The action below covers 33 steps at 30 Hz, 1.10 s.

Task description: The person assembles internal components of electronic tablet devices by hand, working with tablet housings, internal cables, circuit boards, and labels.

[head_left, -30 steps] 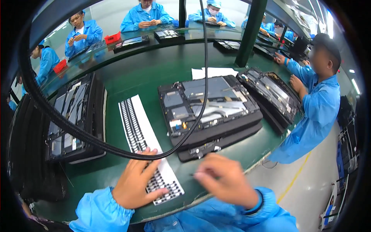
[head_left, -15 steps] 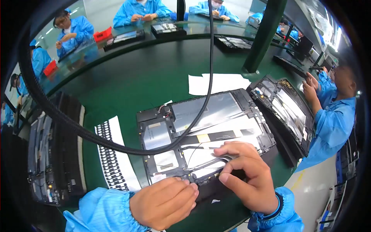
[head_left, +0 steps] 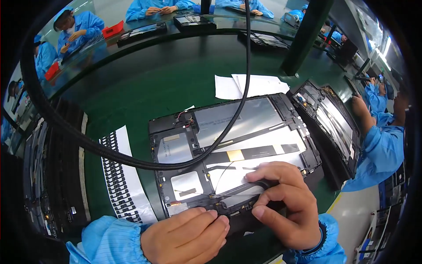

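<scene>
Opened tablet chassis [head_left: 237, 145], long axis left-right before me: my left hand [head_left: 184, 235] presses its near edge, my right hand [head_left: 285, 202] pinches a black tool [head_left: 239, 190].

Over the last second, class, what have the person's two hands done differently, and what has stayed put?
Both hands left the sticker sheet and moved right onto the opened device. The right hand now pinches a dark tool at its near edge; the left hand steadies that edge. The hanging black cable and white papers stayed.
</scene>
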Each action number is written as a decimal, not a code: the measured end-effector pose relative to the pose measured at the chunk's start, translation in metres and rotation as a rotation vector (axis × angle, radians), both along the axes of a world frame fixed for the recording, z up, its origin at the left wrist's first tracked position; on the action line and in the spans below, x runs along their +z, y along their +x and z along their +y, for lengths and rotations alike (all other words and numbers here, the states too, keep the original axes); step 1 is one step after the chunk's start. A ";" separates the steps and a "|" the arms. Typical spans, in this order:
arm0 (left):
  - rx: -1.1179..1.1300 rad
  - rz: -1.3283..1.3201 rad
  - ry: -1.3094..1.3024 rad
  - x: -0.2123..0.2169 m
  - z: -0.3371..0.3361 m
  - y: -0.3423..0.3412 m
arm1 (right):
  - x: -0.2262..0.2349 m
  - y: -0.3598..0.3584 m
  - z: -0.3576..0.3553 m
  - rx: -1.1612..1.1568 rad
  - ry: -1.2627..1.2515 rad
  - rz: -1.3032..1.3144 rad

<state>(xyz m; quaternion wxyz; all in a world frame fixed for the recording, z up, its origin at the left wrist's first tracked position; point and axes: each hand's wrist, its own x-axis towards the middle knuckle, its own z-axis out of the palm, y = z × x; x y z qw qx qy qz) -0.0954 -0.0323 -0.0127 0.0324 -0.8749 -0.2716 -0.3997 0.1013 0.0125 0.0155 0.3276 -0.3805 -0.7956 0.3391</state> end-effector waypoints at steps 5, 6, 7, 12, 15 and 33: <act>-0.056 0.100 -0.031 0.009 0.011 0.012 | -0.001 0.002 0.002 0.000 0.040 -0.018; -0.024 0.055 -0.038 0.007 0.009 0.015 | 0.000 0.002 0.002 0.004 0.052 -0.019; -0.023 0.060 -0.037 0.009 0.008 0.015 | 0.001 0.004 0.002 0.005 0.053 -0.014; -0.036 0.055 -0.081 0.010 0.009 0.014 | -0.004 0.017 0.005 -0.092 -0.031 0.167; -0.032 0.052 -0.072 0.010 0.010 0.014 | -0.002 0.015 0.004 -0.027 0.036 0.081; 0.030 0.157 -0.073 0.001 0.006 0.014 | -0.009 -0.005 0.002 0.049 0.525 -0.116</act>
